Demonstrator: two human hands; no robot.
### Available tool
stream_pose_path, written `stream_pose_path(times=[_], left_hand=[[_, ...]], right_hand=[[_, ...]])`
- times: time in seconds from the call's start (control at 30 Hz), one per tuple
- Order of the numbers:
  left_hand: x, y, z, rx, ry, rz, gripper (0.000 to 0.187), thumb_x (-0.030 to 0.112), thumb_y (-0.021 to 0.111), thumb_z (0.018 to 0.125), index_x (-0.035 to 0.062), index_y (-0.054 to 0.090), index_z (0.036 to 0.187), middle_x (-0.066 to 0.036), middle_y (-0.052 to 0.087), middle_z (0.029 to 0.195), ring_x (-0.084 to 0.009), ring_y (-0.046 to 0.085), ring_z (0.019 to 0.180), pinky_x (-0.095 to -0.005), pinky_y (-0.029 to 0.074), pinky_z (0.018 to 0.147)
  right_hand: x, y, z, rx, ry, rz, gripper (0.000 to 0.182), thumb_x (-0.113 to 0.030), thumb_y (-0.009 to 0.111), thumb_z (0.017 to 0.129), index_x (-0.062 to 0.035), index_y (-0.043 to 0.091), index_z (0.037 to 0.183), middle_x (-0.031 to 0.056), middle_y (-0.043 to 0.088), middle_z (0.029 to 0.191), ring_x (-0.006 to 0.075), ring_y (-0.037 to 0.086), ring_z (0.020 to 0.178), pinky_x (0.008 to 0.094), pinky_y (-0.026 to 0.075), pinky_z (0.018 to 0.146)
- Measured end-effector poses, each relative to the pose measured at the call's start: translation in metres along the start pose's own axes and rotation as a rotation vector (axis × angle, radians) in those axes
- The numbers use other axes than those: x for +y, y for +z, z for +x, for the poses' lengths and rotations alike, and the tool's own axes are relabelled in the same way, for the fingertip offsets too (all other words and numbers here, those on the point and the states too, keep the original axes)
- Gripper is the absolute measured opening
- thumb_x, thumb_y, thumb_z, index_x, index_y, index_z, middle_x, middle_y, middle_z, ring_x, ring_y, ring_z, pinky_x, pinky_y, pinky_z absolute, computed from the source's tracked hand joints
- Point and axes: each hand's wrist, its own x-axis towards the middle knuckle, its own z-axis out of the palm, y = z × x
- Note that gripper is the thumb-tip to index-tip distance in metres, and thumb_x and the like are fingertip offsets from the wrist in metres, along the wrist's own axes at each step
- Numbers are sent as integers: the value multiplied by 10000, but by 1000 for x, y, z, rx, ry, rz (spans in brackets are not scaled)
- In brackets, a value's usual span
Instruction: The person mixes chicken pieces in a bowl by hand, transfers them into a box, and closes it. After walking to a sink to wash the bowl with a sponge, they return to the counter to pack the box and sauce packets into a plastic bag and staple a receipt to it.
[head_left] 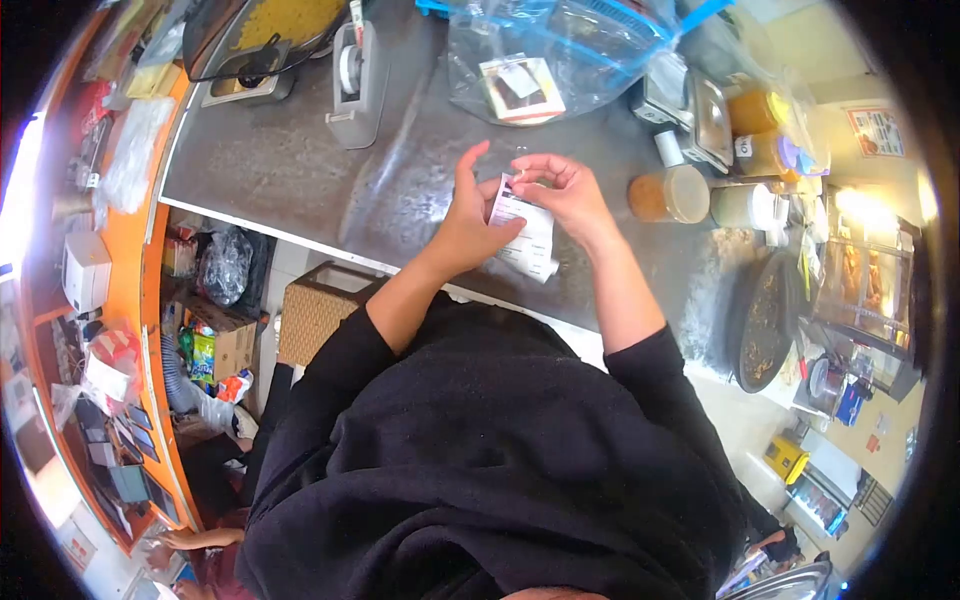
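Observation:
Over the dark metal counter I hold a printed paper receipt (pixel 528 240) that hangs down and curls at its lower end. My left hand (pixel 472 220) grips the receipt's left edge, thumb across its front and the index finger stretched upward. At the top of the paper, my right hand (pixel 562 195) has its thumb and fingers pinched together; whether something small is also between them I cannot make out. Just beyond both hands lies a clear plastic bag (pixel 470 80) with a square dark-and-white packet (pixel 522 90) in or under it.
A grey tape dispenser (pixel 355 105) stands at the back left, near a tray of yellow food (pixel 285 22). On the right are an orange-lidded jar (pixel 668 194), a white tub (pixel 742 207), a metal container (pixel 712 120) and a round dark pan (pixel 768 320). A blue basket (pixel 610 20) sits behind.

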Motion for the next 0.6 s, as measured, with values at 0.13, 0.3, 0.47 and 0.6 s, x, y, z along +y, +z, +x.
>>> stream_pose_path(times=[0.13,0.3,0.47,0.6], left_hand=[[2,30,-1,59,-95,58,836,-75,596,766,113,54,1374,-166,582,1049,-159,575,930,-291,465,806],[-38,56,10,227,-294,137,481,57,578,841,40,361,1270,-133,618,1004,-171,587,927,-294,445,827],[-62,55,26,213,-494,188,269,160,560,865,5,555,1084,-140,635,1000,-230,600,940,-330,442,833],[-141,38,25,66,-382,334,458,284,619,822,55,520,1206,-192,606,1097,-280,569,1053,-359,406,915]], right_hand=[[15,-12,-3,92,-255,-45,280,9,669,765,-14,606,1037,54,635,992,108,590,871,242,479,776],[5,-46,48,297,-471,-442,117,-168,693,770,-135,716,879,61,577,1133,247,479,1081,373,363,922],[30,-56,110,567,-510,-933,324,-378,726,696,-258,697,996,20,444,1297,325,338,1202,503,263,932],[31,-39,148,656,-216,-889,630,-458,758,625,-267,586,1200,67,432,1296,324,339,1215,511,265,952]])
